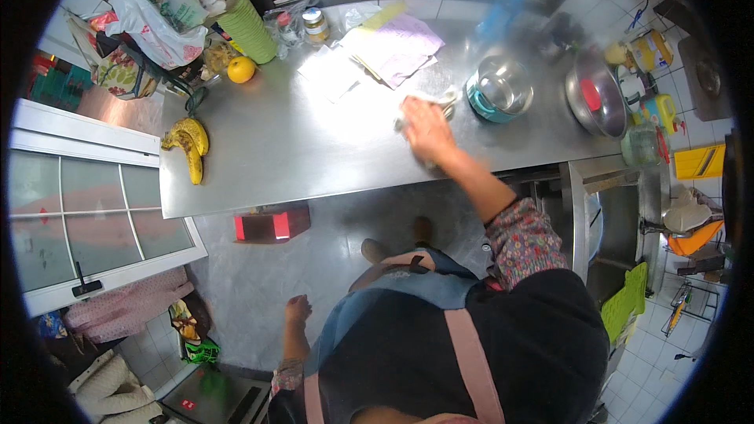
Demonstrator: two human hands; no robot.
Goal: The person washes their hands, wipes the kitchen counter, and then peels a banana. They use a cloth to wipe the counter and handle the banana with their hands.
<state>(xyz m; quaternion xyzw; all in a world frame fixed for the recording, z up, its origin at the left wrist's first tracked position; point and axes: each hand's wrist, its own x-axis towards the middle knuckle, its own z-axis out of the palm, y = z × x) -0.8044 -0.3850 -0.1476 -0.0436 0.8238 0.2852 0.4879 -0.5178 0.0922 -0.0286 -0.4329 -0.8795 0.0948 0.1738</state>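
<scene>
My right hand [425, 129] presses on a crumpled pale cloth [449, 107] on the stainless steel counter [283, 147]. The hand is slightly blurred, and part of the cloth shows beyond its fingers. Right of it stands a steel pot with a teal band and handle [499, 89]. Papers [394, 50], some of them pinkish, lie just behind the hand, beside a bright glare. My left hand [298, 308] hangs low over the floor, away from the counter, its fingers curled; nothing shows in it.
Bananas [191, 144] lie at the counter's left end, with an orange [241, 70], stacked green bowls [247, 26] and a lidded jar [315, 25] farther back. A large steel bowl [612, 94] stands at the right, near the sink [615, 229]. A red box [272, 225] sits on the floor.
</scene>
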